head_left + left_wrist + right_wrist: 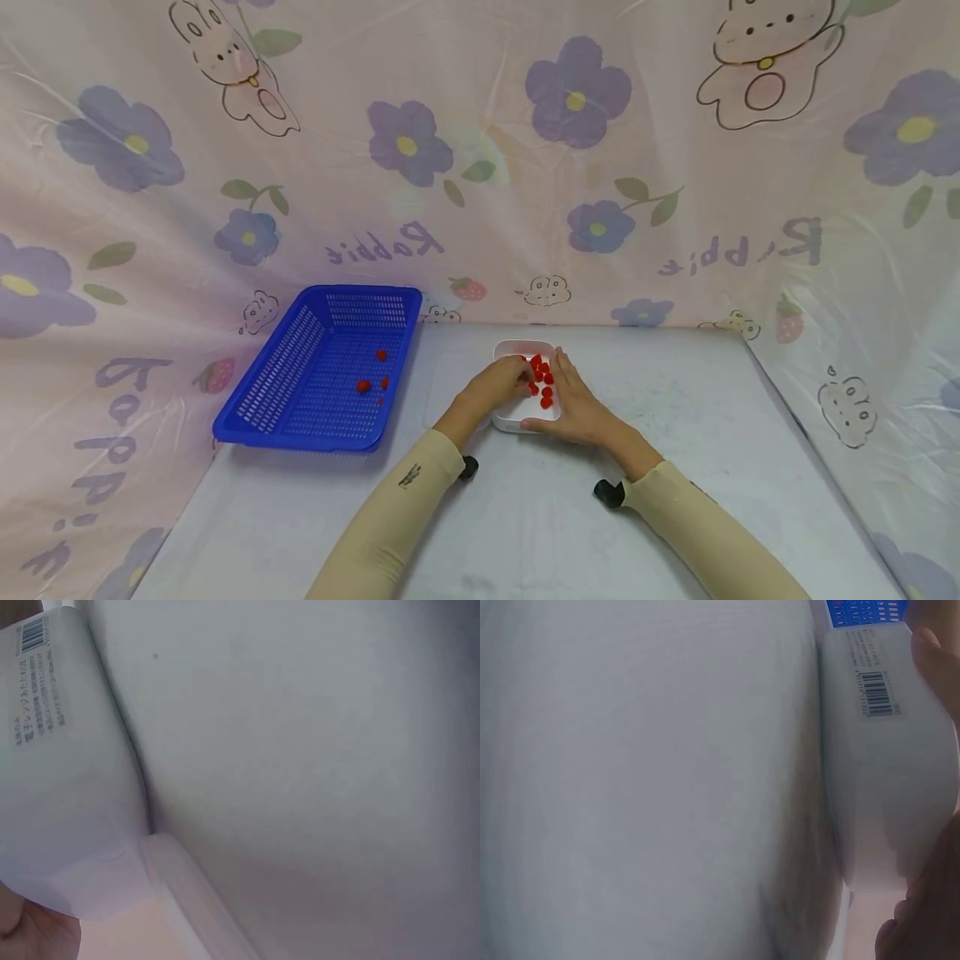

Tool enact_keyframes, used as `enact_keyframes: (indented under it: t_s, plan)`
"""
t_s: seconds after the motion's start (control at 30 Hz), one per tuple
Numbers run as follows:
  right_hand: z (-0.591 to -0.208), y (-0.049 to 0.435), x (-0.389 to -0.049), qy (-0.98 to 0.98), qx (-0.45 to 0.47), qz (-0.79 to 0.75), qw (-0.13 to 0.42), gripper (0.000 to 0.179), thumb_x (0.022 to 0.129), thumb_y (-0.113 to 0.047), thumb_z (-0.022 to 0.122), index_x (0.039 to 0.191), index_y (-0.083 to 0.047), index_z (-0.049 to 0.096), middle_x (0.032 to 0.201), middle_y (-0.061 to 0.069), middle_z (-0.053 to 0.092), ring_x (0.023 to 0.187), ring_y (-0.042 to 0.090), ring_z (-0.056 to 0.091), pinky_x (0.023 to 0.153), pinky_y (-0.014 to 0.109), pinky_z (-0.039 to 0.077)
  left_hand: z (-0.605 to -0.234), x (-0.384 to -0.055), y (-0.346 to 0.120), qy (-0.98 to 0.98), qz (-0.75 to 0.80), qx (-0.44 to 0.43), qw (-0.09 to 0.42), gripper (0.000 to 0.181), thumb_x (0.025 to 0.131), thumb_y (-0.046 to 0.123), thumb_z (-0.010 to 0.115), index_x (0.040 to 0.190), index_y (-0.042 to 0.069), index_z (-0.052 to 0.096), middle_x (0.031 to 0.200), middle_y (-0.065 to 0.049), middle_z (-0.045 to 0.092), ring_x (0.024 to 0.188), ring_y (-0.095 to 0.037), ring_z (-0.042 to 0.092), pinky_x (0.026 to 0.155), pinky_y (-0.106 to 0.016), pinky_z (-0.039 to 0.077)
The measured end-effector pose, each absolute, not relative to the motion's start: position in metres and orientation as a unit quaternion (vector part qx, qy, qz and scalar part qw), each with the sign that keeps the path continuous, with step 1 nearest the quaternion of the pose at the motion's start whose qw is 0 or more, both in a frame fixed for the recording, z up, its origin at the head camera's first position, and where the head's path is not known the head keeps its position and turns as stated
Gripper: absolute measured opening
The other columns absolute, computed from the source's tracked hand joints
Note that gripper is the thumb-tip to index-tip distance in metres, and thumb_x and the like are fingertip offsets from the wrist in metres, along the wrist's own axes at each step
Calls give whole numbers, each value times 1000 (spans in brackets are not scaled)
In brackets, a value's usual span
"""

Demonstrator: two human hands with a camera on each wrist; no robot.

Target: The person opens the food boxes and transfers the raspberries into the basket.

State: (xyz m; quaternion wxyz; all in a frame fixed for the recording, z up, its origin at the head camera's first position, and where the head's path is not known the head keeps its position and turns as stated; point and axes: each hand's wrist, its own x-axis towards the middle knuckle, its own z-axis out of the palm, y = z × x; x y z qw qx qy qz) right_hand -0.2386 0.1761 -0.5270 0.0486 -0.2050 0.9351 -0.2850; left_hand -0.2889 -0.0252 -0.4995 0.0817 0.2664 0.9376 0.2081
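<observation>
A white plastic box (513, 412) with rounded corners stands on the table, several small red berry-like pieces (546, 392) inside it, mostly toward its right side. My left hand (495, 385) reaches over the box's left wall, its fingers bent down among the pieces; I cannot tell whether they pinch one. From the right, my right hand (579, 410) holds the box, thumb along the near wall and fingers up the right side. The right wrist view shows the box's outer wall (889, 765) with a barcode label, the thumb (928, 652) against it. Printed text shows on the wall (71, 780) in the left wrist view.
A blue perforated basket (300, 433) stands at the left, with a few red pieces (363, 387) on its floor. The white table (525, 517) meets a patterned curtain (495, 208) at the back and sides. Dark wrist cameras (609, 493) sit below both wrists.
</observation>
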Motion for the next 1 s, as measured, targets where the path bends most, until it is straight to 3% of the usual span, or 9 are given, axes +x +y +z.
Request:
enact_keyframes:
  t_s: [0.23,0.53,1.0]
  plan:
    - [-528,176,-239,936,-204,-282,50,142,81,-80,75,172,-5,-3,180,13,-9,166,37,-1,128,64,21,-498,-288,-31,920,263,277,89,17,99,13,79,115,8,77,112,-1,76,107,-15,70,106,-30,55]
    - [-526,175,-238,935,-200,-288,50,142,80,-79,76,172,-4,-2,180,14,-9,165,43,2,125,69,22,-492,-286,-40,900,315,289,83,17,98,12,80,114,6,76,111,-4,76,108,-19,70,105,-32,56]
    - [-525,175,-238,936,-193,-288,59,142,79,-81,75,172,-7,-2,181,10,-10,166,41,2,126,68,23,-475,-276,-60,902,341,258,61,17,102,15,76,118,11,75,112,0,74,110,-20,69,105,-36,57]
